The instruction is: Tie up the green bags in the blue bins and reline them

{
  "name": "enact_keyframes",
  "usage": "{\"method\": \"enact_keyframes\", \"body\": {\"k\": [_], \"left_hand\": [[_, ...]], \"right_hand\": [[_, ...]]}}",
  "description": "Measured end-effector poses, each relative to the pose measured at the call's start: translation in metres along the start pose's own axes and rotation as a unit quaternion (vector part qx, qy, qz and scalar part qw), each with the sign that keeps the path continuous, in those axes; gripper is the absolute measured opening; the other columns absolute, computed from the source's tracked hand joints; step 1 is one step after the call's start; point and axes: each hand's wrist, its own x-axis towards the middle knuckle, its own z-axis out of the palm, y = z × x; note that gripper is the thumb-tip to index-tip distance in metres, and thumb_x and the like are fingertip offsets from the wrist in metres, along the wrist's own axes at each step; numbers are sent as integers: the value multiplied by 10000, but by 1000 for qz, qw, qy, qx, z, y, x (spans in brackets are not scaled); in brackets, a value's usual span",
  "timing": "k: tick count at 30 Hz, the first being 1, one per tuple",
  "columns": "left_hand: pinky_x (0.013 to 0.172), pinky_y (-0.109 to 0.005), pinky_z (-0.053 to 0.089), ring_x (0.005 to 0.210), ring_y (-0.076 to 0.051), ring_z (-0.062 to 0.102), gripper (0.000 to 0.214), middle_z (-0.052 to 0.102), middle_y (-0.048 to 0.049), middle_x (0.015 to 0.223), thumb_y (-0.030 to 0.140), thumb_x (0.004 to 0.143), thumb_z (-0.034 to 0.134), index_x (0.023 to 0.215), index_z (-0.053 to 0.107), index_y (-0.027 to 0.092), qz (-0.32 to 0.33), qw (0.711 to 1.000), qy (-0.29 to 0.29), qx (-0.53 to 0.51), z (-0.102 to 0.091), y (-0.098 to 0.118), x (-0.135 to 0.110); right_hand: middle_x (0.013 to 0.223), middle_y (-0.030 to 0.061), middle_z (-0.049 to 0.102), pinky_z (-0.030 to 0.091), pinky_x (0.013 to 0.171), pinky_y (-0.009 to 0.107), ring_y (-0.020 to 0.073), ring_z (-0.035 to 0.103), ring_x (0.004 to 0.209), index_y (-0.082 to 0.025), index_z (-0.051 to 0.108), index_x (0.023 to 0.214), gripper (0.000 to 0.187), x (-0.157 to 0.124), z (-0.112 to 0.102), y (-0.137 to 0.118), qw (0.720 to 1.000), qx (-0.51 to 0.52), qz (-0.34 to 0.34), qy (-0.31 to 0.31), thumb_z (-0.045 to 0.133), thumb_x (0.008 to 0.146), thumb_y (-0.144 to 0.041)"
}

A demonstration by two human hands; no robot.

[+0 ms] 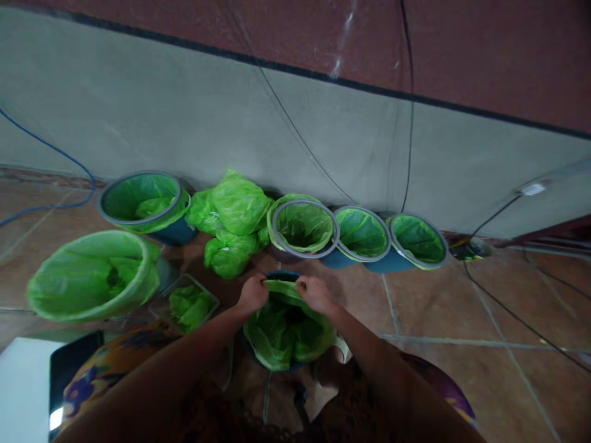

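Note:
Right in front of me, between my feet, stands a blue bin with a green bin bag (289,332) lining it. My left hand (253,294) pinches the bag's edge at the far left of the rim. At the far right of the rim, my right hand (316,293) grips the same edge. The stretch of bag between the two hands is pulled up, and a strip of the blue bin's rim (282,275) shows just behind it. The bag lies loosely folded inside, its bottom dark and hard to make out.
Along the wall stand several lined bins, among them a grey-rimmed bin (108,206) and a bin with a loose ring (336,237). Tied green bags (237,206) lie between them. To my left are a large lined bin (87,277) and a clear tub (213,306). Cables (517,317) cross the floor.

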Motion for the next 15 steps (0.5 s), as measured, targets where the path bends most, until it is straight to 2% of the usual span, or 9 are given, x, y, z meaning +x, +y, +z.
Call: {"method": "enact_keyframes", "body": {"k": [3, 7, 11, 15], "left_hand": [[794, -258, 462, 920, -204, 677, 273, 733, -119, 993, 169, 909, 446, 1012, 694, 118, -32, 999, 34, -7, -1, -7, 2], [781, -263, 457, 911, -212, 680, 264, 736, -117, 979, 243, 917, 472, 996, 699, 137, -34, 997, 61, 14, -2, -13, 6], [735, -254, 448, 866, -203, 679, 294, 743, -109, 934, 318, 919, 484, 958, 715, 142, -41, 997, 57, 13, -6, -13, 17], [655, -243, 443, 812, -197, 679, 320, 743, -101, 888, 356, 897, 506, 954, 732, 137, -66, 997, 37, -4, -11, -16, 32]], "right_hand": [[963, 82, 754, 426, 763, 242, 186, 672, 908, -179, 744, 979, 247, 2, -5, 6, 1000, -8, 15, 10, 511, 918, -233], [948, 63, 759, 435, 744, 224, 167, 677, 865, -190, 755, 956, 250, 12, -3, 13, 998, 21, 38, 35, 513, 918, -238], [989, 49, 761, 446, 747, 212, 160, 682, 884, -208, 761, 981, 250, 26, 2, 17, 995, 42, 68, 61, 529, 917, -274], [1017, 42, 760, 462, 778, 212, 161, 685, 911, -215, 767, 1000, 252, 44, 5, 22, 994, 41, 84, 57, 548, 912, -302]]}}
